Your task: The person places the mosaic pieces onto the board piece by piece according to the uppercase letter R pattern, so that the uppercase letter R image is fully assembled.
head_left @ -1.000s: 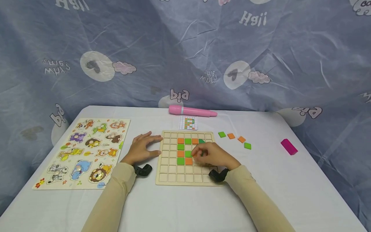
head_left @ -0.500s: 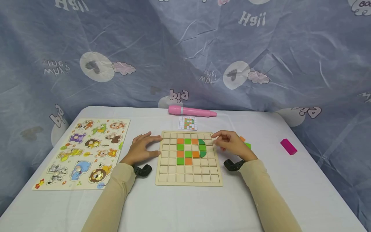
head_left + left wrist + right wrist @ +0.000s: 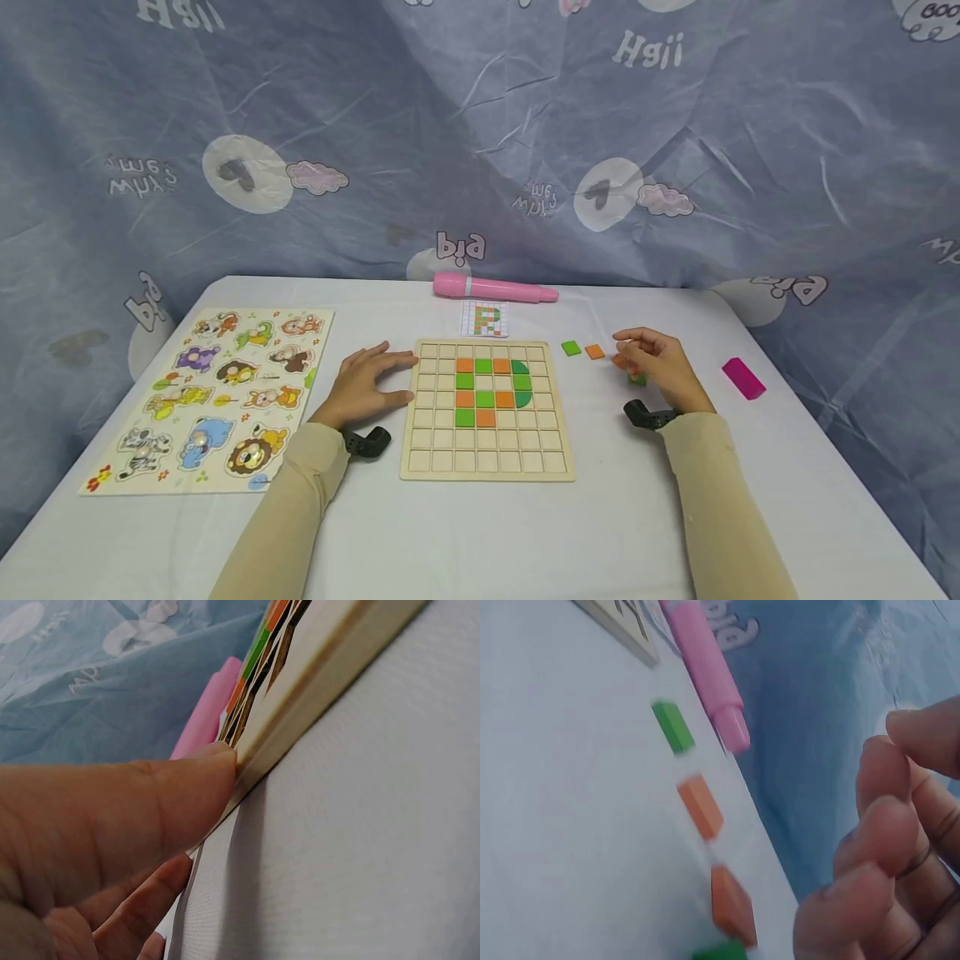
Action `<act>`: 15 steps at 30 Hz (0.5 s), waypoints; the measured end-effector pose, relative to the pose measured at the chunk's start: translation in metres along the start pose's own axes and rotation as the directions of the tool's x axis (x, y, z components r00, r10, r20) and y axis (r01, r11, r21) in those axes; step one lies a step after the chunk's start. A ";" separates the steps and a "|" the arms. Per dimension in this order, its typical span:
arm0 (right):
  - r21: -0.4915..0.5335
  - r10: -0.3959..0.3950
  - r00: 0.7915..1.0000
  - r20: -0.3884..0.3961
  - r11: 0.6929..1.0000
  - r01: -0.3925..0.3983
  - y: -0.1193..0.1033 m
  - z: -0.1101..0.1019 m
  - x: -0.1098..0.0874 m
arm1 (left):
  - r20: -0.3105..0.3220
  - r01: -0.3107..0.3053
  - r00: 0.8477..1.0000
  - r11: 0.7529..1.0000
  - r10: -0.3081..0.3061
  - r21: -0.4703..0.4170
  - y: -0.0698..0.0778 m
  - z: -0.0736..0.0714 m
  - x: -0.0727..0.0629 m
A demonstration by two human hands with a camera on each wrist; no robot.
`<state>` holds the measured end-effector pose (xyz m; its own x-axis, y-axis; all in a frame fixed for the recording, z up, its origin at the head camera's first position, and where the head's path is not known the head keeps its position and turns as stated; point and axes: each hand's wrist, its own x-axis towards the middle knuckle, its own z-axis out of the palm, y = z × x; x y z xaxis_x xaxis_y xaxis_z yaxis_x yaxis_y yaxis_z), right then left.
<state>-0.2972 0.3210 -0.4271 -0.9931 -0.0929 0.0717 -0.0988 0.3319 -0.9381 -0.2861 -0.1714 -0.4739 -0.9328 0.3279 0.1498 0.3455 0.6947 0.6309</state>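
Observation:
My left hand point(image 3: 363, 387) rests at the left edge of a wooden grid board point(image 3: 487, 461), thumb and forefinger touching its rim. In the left wrist view the thumb point(image 3: 150, 817) presses the board's side. Orange and green tiles point(image 3: 484, 400) sit in the grid cells, with darker green rounded pieces point(image 3: 522, 400) on their right side. My right hand point(image 3: 663, 367) hovers over the loose tiles right of the board, fingers loosely bent around nothing. It partly covers an orange tile point(image 3: 733, 906) and a green tile point(image 3: 637, 380). Another orange tile point(image 3: 595, 352) and green tile point(image 3: 571, 347) lie uncovered.
A small pattern card point(image 3: 484, 319) and a pink microphone-shaped object point(image 3: 495, 288) lie behind the board. An animal puzzle board point(image 3: 217, 400) is at left. A magenta block point(image 3: 744, 378) lies at far right on the white-covered table point(image 3: 487, 533).
My right hand has moved from the board to the right, over the loose tiles. An orange tile and rounded green piece it covered now show in the grid. My left hand stays put.

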 end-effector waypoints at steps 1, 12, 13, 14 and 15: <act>0.009 0.009 1.000 -0.016 1.000 -0.009 0.003 -0.004 -0.001 | 0.000 0.001 1.000 1.000 -0.001 0.002 0.000 0.000 0.000; 0.162 0.135 0.984 -0.119 0.980 -0.115 0.029 -0.027 -0.003 | -0.006 -0.003 1.000 1.000 0.003 -0.012 0.001 -0.001 -0.001; 0.172 0.140 0.983 -0.118 0.978 -0.119 0.030 -0.027 -0.003 | -0.006 -0.004 1.000 1.000 0.004 -0.012 0.001 -0.001 -0.001; 0.168 0.142 0.983 -0.118 0.978 -0.121 0.031 -0.027 -0.003 | -0.006 -0.005 1.000 1.000 0.005 -0.012 0.001 -0.001 -0.001; 0.169 0.146 0.982 -0.120 0.978 -0.125 0.032 -0.027 -0.003 | -0.006 -0.005 1.000 1.000 0.005 -0.012 0.001 -0.001 -0.001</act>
<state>-0.2994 0.3568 -0.4484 -0.9972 0.0696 -0.0260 0.0381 0.1779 -0.9833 -0.2851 -0.1714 -0.4727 -0.9317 0.3275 0.1571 0.3488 0.6856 0.6390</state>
